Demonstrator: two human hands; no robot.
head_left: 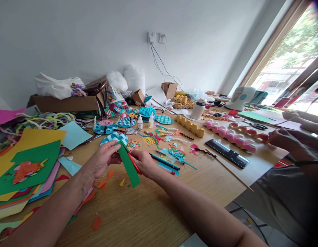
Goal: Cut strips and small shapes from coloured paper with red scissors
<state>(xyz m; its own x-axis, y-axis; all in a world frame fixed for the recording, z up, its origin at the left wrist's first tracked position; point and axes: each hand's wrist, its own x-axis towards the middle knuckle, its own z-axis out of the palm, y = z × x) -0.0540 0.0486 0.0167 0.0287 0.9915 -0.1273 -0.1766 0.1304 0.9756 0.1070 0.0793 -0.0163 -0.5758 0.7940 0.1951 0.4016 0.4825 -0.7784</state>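
Observation:
A long green paper strip [132, 173] hangs in the air above the table, its top end pinched between the thumb and fingers of my left hand [106, 158]. Red-handled scissors [134, 163] are in my right hand [146, 164], whose fingers wrap round the handles. The blades lie along the strip and are partly hidden behind it, so how far apart they are does not show. Below my hands, orange paper scraps [106, 179] and a small yellow scrap [122, 182] lie on the wooden table [128, 219].
Coloured paper sheets [43, 151] are stacked at the left. Glue bottles [139, 122], pens [165, 161] and blue paper discs [114, 138] lie ahead. A ruler-like black bar [227, 152] and egg-carton strips [231, 135] are at the right, near another person's hands [285, 140].

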